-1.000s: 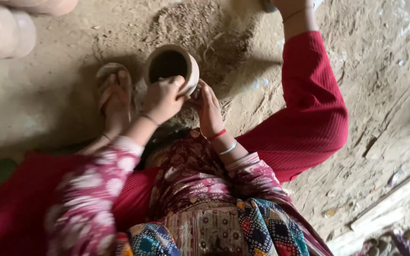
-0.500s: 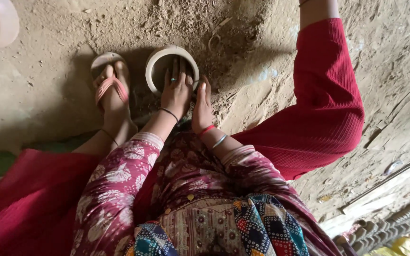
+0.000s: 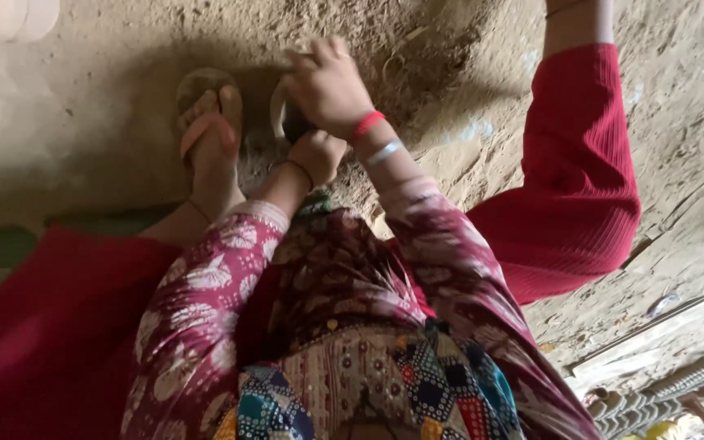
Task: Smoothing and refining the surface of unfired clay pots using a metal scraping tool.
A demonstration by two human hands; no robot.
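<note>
Reaching forward and down, the right hand (image 3: 327,85) lies spread over the top of a small clay pot (image 3: 280,114) on the dirt floor (image 3: 91,138), fingers curled across its rim and covering most of it. Red and silvery bangles circle that wrist. Lower down, the left hand (image 3: 318,155) is bunched against the pot's near side, pressing it; whether its fingers close around anything cannot be told. Just left of the pot rests a foot in a pink-strapped sandal (image 3: 209,122). A red trouser leg (image 3: 580,163) bends off to the right.
</note>
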